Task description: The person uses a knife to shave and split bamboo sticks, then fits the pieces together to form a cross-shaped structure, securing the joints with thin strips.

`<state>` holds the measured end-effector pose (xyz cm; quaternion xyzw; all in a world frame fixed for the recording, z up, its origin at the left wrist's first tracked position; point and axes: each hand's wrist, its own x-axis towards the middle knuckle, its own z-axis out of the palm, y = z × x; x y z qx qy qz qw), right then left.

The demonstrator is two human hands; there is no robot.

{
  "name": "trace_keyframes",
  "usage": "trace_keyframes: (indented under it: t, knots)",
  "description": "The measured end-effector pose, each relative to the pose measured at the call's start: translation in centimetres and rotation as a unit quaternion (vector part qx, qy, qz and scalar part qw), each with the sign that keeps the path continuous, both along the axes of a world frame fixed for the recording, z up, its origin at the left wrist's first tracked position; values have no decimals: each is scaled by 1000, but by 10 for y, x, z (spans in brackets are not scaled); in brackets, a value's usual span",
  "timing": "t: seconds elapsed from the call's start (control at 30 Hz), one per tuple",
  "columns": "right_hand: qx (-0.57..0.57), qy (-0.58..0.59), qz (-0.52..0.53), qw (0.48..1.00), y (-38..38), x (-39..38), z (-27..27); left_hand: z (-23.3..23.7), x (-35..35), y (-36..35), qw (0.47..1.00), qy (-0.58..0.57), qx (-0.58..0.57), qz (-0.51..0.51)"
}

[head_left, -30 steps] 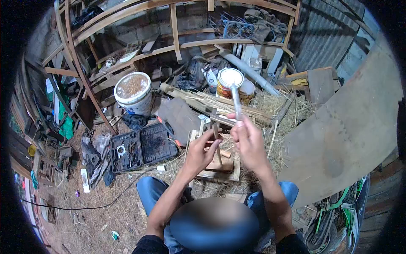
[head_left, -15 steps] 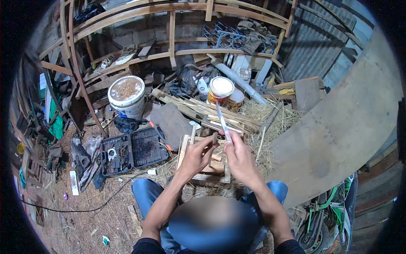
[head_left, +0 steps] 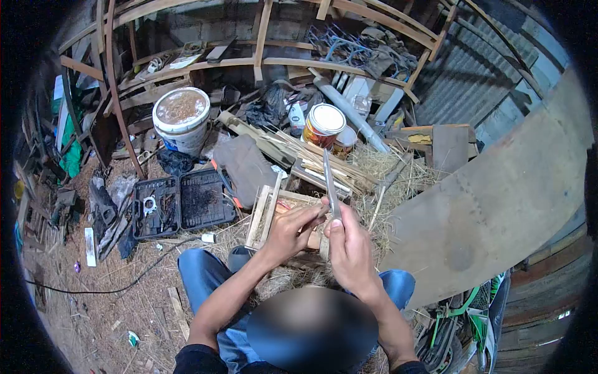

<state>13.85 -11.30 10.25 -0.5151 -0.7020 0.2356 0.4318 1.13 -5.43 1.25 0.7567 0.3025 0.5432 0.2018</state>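
A long knife point(head_left: 329, 181) points upward from my right hand point(head_left: 350, 249), whose fingers are wrapped round its lower end. My left hand point(head_left: 291, 234) is closed on a small wood piece point(head_left: 323, 210), which meets the blade's lower part. Beneath both hands is a wooden frame point(head_left: 256, 218) with pieces of wood inside, partly hidden by my hands. Thin wooden strips point(head_left: 324, 163) lie in a pile just beyond it.
An open black tool case point(head_left: 205, 198) lies to the left, near a white bucket point(head_left: 182, 118). A paint bucket point(head_left: 324, 124) stands beyond the strips. A large flat sheet point(head_left: 492, 212) leans at the right. A black cable point(head_left: 134, 285) crosses the floor.
The view has shifted, so the surroundings sit further left. The knife and the small wood piece are now closer together, with my hands nearly touching.
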Motion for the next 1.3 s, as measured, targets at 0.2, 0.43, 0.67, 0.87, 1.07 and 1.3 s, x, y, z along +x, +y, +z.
trace_keyframes:
  t: [0.2, 0.43, 0.67, 0.87, 1.07, 1.3]
  knots:
    - [-88, 18, 42, 995, -8, -4, 6, -8, -9, 0, 1000, 6, 8, -19]
    - [-69, 20, 59, 996, -7, -5, 1, -8, -9, 1, 999, 1, 36, -18]
    - [-37, -37, 51, 997, -2, -6, -2, -5, -6, 0, 999, -1, 34, 4]
    - [0, -131, 25, 991, -1, -4, -8, 3, -4, -9, 1000, -4, -25, -8]
    - [55, -149, -21, 987, -2, -6, -8, 12, 4, -7, 998, -23, -36, -43]
    - [35, -157, -63, 985, 0, -9, -19, 5, 20, -19, 995, -62, -76, 12]
